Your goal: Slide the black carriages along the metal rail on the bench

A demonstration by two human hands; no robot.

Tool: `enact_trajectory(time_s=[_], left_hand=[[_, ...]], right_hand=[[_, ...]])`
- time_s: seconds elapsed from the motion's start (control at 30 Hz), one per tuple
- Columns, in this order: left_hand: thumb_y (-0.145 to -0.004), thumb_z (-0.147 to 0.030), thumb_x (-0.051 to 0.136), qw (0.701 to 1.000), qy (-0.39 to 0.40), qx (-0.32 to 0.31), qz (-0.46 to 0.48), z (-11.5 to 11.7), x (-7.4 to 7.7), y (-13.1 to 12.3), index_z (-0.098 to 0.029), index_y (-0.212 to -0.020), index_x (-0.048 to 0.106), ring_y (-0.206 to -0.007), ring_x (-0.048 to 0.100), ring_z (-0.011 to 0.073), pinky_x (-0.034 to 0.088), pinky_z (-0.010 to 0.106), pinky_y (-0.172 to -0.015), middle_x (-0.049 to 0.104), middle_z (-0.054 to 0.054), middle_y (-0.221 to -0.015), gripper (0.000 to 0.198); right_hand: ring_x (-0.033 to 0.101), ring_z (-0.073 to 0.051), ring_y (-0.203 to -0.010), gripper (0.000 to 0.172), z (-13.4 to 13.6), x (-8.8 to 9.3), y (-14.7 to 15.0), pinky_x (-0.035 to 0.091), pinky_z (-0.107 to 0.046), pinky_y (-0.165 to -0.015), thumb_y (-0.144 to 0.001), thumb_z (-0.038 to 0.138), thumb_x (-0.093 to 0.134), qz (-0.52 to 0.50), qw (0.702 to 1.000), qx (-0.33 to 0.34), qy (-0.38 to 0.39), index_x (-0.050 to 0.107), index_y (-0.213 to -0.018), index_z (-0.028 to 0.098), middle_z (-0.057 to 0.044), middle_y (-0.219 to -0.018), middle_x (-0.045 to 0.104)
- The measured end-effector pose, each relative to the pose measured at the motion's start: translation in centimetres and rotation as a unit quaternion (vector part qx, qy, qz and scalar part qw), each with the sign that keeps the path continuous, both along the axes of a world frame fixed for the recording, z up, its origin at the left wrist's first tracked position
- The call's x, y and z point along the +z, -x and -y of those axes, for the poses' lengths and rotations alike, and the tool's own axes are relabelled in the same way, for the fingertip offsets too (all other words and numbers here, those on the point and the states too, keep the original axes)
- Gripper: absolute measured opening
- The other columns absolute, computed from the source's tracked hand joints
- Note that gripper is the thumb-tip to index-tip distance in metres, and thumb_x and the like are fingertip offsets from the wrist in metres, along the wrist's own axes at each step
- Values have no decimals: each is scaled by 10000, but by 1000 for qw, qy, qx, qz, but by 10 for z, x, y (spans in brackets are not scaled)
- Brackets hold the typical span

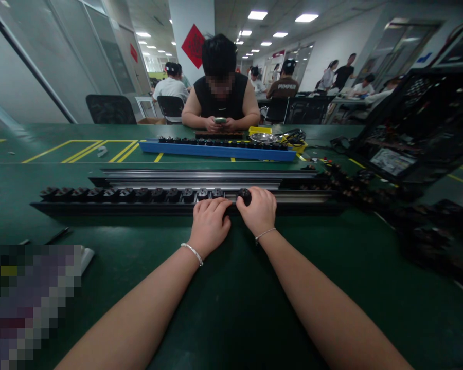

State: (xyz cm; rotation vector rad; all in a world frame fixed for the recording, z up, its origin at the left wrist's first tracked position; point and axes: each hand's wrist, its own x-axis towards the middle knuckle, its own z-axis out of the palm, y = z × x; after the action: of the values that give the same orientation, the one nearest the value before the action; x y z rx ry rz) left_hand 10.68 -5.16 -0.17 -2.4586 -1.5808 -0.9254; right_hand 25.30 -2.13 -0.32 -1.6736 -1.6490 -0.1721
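Leaning both bare forearms in over the green table mat (231, 288), wrists close together, a thin bracelet on each.

Resting the left hand (210, 226) on the front edge of the long black rail (100, 207), knuckles up, fingers bent and pressed together, tips lying on the rail; gripping or merely pressing, impossible to tell.

Curling the right hand (259, 211) over a black round module (245, 195), fingers closing around it from the near side, just beside the left hand and almost touching it.

Keeping that module on the rail, near its middle, at the right end of the row of modules (139, 194) seated side by side along the rail's left half.

Lying just behind the rail and parallel to it: silver metal rails (200, 176). Spreading off to the right of them: a loose heap of black parts (351, 187), and above it a tilted black crate (420, 123).

Lying farther back, across the table: a blue tray (216, 150) carrying another row of black parts, with a metal bowl (262, 137) near its right end. Sitting behind the tray: a person in a black sleeveless top (221, 100), holding a phone (220, 121) in both hands.
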Motion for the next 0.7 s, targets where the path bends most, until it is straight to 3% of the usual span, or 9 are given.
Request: enact_trajectory(time_s=[0.7], left_hand=[[-779, -194, 491, 1000, -3, -3, 2, 0, 0, 1, -246, -1139, 577, -1102, 483, 246, 316, 442, -979, 611, 30, -1197, 373]], right_hand=[[523, -249, -971, 258, 0, 0, -5, 304, -397, -954, -775, 345, 490, 10, 1000, -21, -4, 625, -912, 173, -97, -958, 651]])
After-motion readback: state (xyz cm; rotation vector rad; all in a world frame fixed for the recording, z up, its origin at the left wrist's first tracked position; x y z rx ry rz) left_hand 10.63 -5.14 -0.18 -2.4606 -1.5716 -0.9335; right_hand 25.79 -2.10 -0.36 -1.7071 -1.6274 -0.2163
